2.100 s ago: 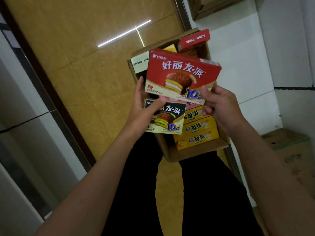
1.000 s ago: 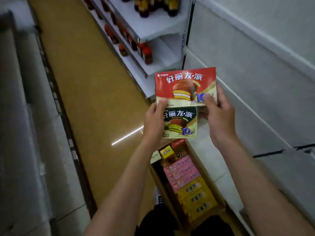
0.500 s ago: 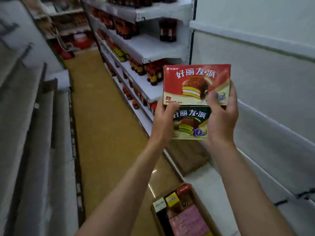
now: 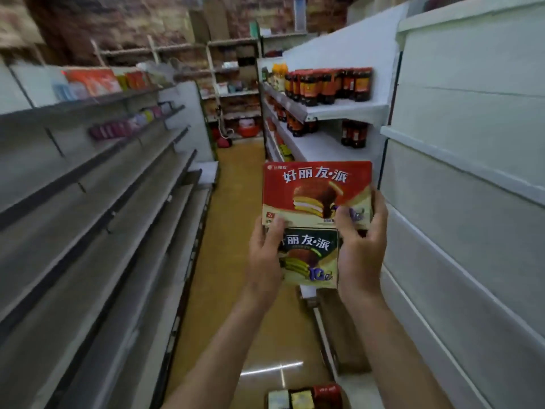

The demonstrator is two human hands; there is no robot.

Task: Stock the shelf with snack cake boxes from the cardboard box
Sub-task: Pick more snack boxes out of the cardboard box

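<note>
Both hands hold two snack cake boxes up at chest height in the aisle. The red box [image 4: 317, 193] is on top, face toward the camera; the dark green box [image 4: 309, 256] sits just below it, its top edge touching or slightly tucked behind the red one. Left hand [image 4: 265, 255] grips the left edges of both boxes, thumb curled onto the red box's lower left corner. Right hand [image 4: 361, 252] grips the right edges, thumb over the red box's lower right, fingers wrapped behind. The white shelf [image 4: 460, 160] on the right is just beside the boxes, not touching. Further back, dark bottles [image 4: 327, 85] stand on a white shelf board. Grey shelves [image 4: 97, 202] line the left side. More boxes [image 4: 305, 397] show at the bottom edge; the carton holding them can't be made out. Tan floor [image 4: 233, 202] down the middle.
</note>
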